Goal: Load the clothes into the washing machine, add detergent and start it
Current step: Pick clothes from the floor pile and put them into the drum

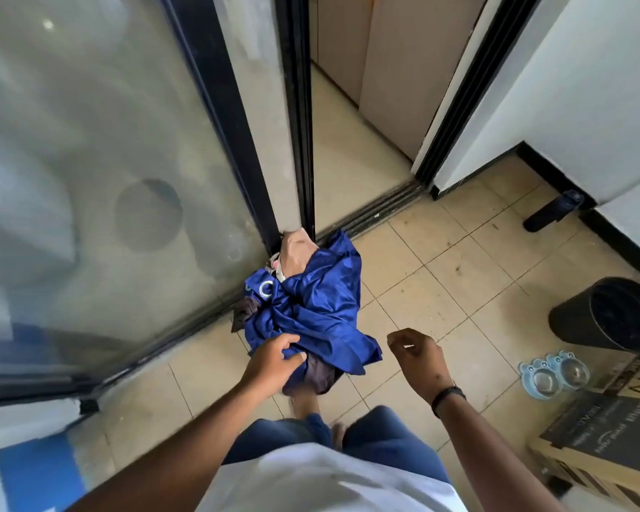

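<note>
Head view: the pile of clothes [311, 301] lies on the tiled floor [459, 260] against the glass sliding door [126, 160]. The left hand [272, 360] grips its blue fabric; the right hand [418, 354] hovers beside it, fingers loosely curled, holding nothing

Floor [440, 260]: beige square tiles, visibly soiled, grout lines dark. A black-framed sliding glass door [100, 160] stands at left, its track [370, 212] crossing the floor to a white wall with black skirting [584, 97] at right. Along that wall: a dark bottle [553, 210], a black bin [606, 314], twin blue pet bowls [553, 373], daylit.
</note>
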A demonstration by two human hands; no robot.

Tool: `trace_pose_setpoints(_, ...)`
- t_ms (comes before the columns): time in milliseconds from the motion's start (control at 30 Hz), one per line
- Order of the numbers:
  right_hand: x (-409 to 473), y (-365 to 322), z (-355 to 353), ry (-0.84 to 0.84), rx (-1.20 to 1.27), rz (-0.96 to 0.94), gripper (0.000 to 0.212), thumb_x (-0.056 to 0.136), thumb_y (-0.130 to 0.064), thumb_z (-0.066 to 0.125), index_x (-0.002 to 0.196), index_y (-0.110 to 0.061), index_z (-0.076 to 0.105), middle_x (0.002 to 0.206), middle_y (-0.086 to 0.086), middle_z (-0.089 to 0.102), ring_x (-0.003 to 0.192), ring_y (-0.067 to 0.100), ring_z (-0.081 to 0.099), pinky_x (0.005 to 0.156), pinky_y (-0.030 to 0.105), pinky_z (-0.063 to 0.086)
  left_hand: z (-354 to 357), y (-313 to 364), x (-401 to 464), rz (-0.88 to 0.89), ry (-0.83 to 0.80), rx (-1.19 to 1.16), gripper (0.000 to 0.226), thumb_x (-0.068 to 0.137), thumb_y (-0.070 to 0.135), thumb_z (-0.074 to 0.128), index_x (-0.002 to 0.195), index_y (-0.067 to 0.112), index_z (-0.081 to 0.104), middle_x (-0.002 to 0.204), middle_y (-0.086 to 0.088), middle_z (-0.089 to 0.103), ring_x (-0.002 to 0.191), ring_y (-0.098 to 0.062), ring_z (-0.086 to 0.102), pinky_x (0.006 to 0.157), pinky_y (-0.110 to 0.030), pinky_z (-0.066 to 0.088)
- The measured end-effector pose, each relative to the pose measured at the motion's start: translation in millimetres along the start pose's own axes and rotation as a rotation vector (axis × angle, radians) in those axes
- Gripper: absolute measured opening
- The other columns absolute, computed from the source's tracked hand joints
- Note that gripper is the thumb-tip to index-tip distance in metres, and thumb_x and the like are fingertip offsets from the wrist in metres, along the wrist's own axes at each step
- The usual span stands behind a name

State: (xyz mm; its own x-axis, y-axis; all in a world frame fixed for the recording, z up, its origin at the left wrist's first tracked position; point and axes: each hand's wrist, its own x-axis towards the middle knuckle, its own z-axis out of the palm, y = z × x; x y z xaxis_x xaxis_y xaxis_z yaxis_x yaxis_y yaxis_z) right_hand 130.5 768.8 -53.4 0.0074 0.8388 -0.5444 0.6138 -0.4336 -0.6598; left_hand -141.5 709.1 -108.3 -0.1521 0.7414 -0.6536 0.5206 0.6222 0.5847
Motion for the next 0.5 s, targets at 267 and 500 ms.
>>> trace_pose_setpoints(267,92,33,83,-0.296,-0.206,0.06,0.011,0.092,-0.019,0.06,0.092,-0.02,0.071,0.093,-0.002,0.072,0.084,0.02,0.065,0.07,0.019,0.047,48,-36,75,-0.116,-0.061,0.006,0.047,0.088,0.035,0.069,0.133,0.026,0.059,0.134,0.004,0.061,0.114,-0.017,0.061,0.097,-0.035,0.05)
trace_pose_setpoints(500,209,58,170,-0.476,-0.428,-0.024,0.033,0.093,-0.028,0.054,0.123,-0.019,0.062,0.116,0.001,0.068,0.107,0.023,0.063,0.085,0.028,0.046,98,-79,162,-0.307,-0.028,-0.217,0.053,0.082,0.044,0.065,0.132,0.025,0.06,0.126,0.003,0.062,0.116,-0.017,0.061,0.1,-0.036,0.049)
